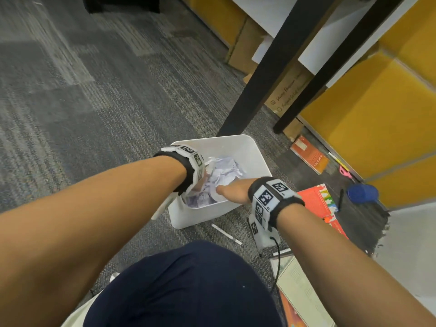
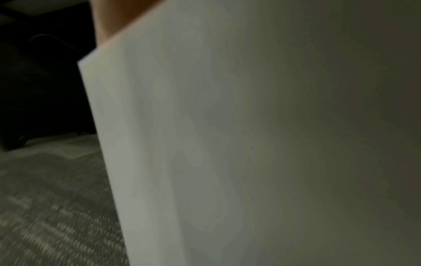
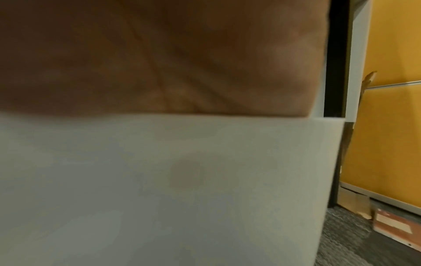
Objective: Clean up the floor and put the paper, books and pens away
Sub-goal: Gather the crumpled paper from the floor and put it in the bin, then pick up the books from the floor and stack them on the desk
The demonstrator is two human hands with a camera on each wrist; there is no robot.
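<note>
A white bin [image 1: 236,140] stands on the carpet, holding crumpled white paper [image 1: 226,168]. Both hands reach into it. My left hand [image 1: 203,182] comes over the left rim, and its fingers are hidden by the wristband and the paper. My right hand [image 1: 232,191] crosses the near rim with its fingers buried in the paper. In the wrist views the bin's wall [image 2: 227,144] [image 3: 159,180] fills the picture, with my right palm [image 3: 159,54] just above the rim. A white pen [image 1: 226,234] lies in front of the bin. A red book [image 1: 313,199] and an orange book [image 1: 310,154] lie to the right.
Two black table legs [image 1: 271,67] stand just behind the bin. A pink pen [image 1: 344,172], a black pen [image 1: 340,198] and a blue object [image 1: 362,193] lie by the yellow partition [image 1: 377,114]. An open book [image 1: 304,291] lies beside my knee. Grey carpet stretches to the left.
</note>
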